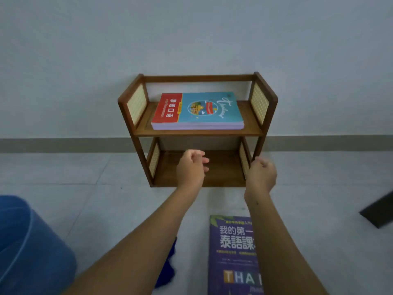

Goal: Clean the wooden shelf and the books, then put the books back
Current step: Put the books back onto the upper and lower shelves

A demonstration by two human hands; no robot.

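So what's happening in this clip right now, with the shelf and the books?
A person reaches both bare hands toward a small two-tier wooden shelf standing on the floor against the wall. The left hand and right hand are loosely curled and hold nothing. A red-and-blue book lies flat on the upper tier; the lower tier holds nothing. A purple book lies on the floor.

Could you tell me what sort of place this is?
Probably a room in a home: a small wooden shelf stands on a pale tiled floor against a plain wall with a grey skirting strip.
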